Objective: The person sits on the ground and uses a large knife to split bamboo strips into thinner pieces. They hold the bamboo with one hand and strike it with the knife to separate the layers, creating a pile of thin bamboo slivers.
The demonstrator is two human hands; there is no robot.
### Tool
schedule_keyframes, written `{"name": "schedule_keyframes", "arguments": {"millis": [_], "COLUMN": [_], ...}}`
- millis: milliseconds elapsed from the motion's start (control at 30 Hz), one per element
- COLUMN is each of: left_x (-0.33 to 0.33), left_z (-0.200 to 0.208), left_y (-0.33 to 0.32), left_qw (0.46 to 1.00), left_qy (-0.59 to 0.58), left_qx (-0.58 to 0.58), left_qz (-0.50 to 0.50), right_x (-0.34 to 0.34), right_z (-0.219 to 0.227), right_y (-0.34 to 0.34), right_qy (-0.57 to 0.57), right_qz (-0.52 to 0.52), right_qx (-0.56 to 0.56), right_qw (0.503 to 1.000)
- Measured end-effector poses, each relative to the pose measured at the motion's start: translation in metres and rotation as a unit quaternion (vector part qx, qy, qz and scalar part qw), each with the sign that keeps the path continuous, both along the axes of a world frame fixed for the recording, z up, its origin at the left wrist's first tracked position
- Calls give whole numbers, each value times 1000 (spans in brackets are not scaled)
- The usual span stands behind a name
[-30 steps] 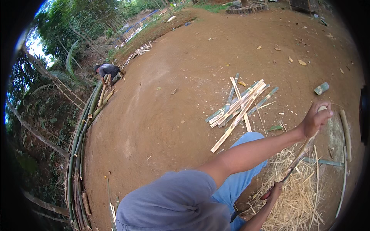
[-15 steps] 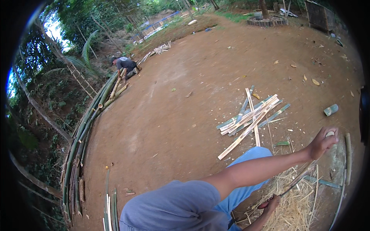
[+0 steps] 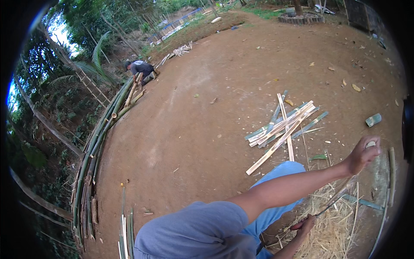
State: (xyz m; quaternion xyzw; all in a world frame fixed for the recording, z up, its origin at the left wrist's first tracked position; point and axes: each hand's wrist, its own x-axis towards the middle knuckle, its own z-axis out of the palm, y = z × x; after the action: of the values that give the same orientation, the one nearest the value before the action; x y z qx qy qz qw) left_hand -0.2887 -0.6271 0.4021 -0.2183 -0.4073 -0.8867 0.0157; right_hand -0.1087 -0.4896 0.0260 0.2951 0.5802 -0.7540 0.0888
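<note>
Left hand [image 3: 364, 156]: fingers were closed around the upper end of a bamboo strip [image 3: 341, 191], whose pale tip poked from the fist.
Right hand [image 3: 306, 225]: fingers were wrapped around the handle of a knife [image 3: 320, 213]; its blade seemed to touch the strip.
Strip's place: it slanted above the shavings [image 3: 332, 239], toward the dirt ground's [image 3: 207, 134] lower right edge.
Strip's feel: it looked light, stiff but springy, probably splintery.
Best hold: its end, well clear of the blade, seemed safest.
</note>
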Motion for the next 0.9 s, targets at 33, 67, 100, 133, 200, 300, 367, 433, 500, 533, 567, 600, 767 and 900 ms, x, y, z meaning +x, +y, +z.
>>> {"name": "schedule_keyframes", "arguments": {"millis": [33, 67, 100, 133, 200, 300, 367, 433, 500, 533, 567, 600, 767, 900], "left_x": [2, 4, 6, 8, 11, 23, 32, 64, 69, 53, 27, -22, -209, -223], "left_z": [-1, -1, -1, 0, 4, 22, 24, 27, 23, 15, 9, 6, -170, -283], "left_y": [-4, -8, -13, -21, -47, -80, -77, -91, -84, -65, -49, -23, 190, 371], "left_qw": [1000, 1000, 1000, 1000, 1000, 1000, 999, 997, 996, 995, 997, 998, 998, 995], "left_qy": [2, 5, 8, 4, -2, -11, -7, -27, -22, -17, -14, -5, -53, 54], "left_qx": [0, -1, -2, -4, -7, 2, 8, -3, -8, -13, -21, -32, -19, -77], "left_qz": [-6, -13, -21, -18, -11, -6, -48, -73, -89, -98, -77, -60, 3, -25], "right_x": [4, 8, 14, 19, 27, 46, 73, 127, 147, 133, 101, 27, -191, -211], "right_z": [1, 0, -2, -3, -7, 32, 27, 39, 49, 52, 54, 45, -39, -89], "right_y": [-4, -8, -14, -22, -31, -49, -48, -69, -70, -58, -43, -15, 201, 367], "right_qy": [4, 8, 10, 4, -6, -38, -42, -109, -127, -133, -121, -121, 93, 42], "right_qz": [1, 1, -5, -13, -26, 13, -16, -28, -40, -48, -55, -36, 32, 90], "right_qx": [0, -1, 2, -7, -23, -11, 34, 54, 37, 26, 20, 19, 226, 264], "right_qw": [1000, 1000, 1000, 1000, 999, 999, 998, 992, 990, 990, 991, 992, 969, 959]}}
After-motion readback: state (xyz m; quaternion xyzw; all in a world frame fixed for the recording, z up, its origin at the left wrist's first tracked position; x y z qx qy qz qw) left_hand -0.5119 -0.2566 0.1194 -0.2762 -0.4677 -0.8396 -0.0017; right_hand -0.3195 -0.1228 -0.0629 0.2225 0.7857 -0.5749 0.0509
